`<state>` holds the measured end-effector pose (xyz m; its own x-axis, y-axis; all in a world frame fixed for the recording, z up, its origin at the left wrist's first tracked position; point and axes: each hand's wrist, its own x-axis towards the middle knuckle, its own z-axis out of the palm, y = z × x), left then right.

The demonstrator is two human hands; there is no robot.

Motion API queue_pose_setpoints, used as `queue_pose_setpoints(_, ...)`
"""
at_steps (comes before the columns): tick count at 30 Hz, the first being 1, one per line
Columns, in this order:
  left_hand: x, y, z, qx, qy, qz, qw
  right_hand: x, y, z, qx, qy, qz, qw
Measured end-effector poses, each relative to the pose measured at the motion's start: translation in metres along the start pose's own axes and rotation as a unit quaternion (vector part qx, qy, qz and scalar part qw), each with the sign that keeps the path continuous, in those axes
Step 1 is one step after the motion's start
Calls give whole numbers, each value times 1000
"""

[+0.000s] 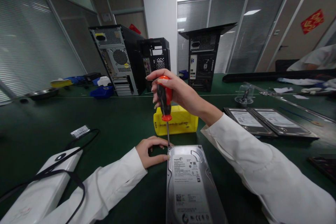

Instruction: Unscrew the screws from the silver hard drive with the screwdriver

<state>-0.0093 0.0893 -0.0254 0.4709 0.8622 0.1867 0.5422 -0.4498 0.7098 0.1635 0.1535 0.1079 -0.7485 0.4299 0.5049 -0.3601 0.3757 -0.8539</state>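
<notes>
A silver hard drive [193, 182] with a white label lies flat on the green table in front of me. My right hand [170, 87] is wrapped round the red and black handle of a screwdriver [166, 103]. The screwdriver stands nearly upright, its tip at the drive's far left corner. Whether the tip sits in a screw is too small to tell. My left hand [152, 150] rests at that same corner, thumb and fingertips against the drive's edge near the shaft. Just behind the drive is a yellow plastic bin [181, 120].
Two more hard drives [265, 120] lie to the right, near a clear plastic container [244, 94]. On the left are a white power bank [44, 185] and a black cable [56, 162]. Computer cases [123, 59] and a blue bin [102, 92] stand behind. Another person's sleeve [317, 59] shows far right.
</notes>
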Motion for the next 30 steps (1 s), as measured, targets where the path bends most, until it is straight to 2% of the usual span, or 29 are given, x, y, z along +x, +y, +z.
queue_pose_setpoints(3,0,0,0,2,5,2,1000,-2,-1,0,-25,-4,-16,1000)
queue_pose_setpoints(8,1,1,1,-8,13,7,1000,-1,1,4,-92,30,-54,994)
queue_pose_setpoints(11,0,1,2,-12,16,7,1000,1,3,5,-79,45,-36,995)
queue_pose_setpoints(15,0,1,2,-10,16,-4,1000,4,5,2,-32,31,-10,999)
queue_pose_setpoints(19,-1,0,1,-10,14,-2,1000,3,5,0,-56,20,-37,998)
queue_pose_setpoints(23,-1,-1,1,-8,14,2,1000,1,3,2,-92,52,-65,992)
queue_pose_setpoints(30,0,0,0,0,11,-6,1000,0,3,4,-86,50,-60,993)
